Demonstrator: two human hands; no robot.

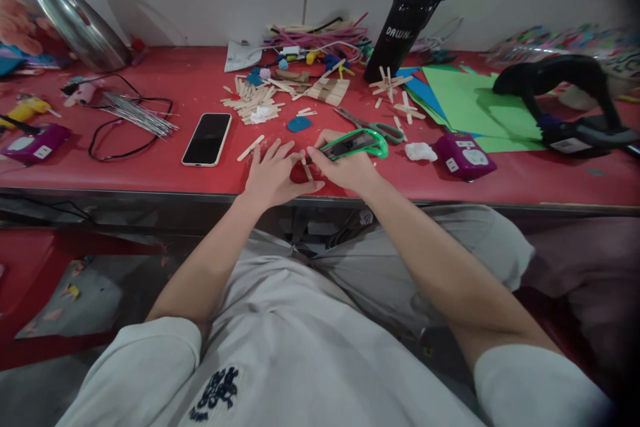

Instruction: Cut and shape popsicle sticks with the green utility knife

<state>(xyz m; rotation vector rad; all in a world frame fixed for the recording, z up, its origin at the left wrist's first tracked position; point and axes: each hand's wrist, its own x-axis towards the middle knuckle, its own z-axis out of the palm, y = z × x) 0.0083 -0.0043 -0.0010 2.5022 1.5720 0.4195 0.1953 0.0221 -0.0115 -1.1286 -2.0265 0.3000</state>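
My left hand [273, 177] rests low over the red tabletop near its front edge, with its outer fingers spread. Between its index finger and thumb is a short wooden craft stick [307, 171], held down on the table. My right hand [345, 167] is closed around a green utility knife [361, 144], its tip end pointing left towards the stick; the blade itself is too small to make out. Just beyond my hands lie a blue flat piece [299, 124] and scissors [383, 130]. Another craft stick [251, 147] lies beside my left fingers.
A phone [207, 139] lies to the left, near thin metal wires [139, 115]. Behind are a pile of cut sticks [250, 100] and a black bottle [403, 27]. Rightward are crumpled white tissue [420, 151], a purple box [465, 156], green paper [475, 103] and a black strapped device [575, 130].
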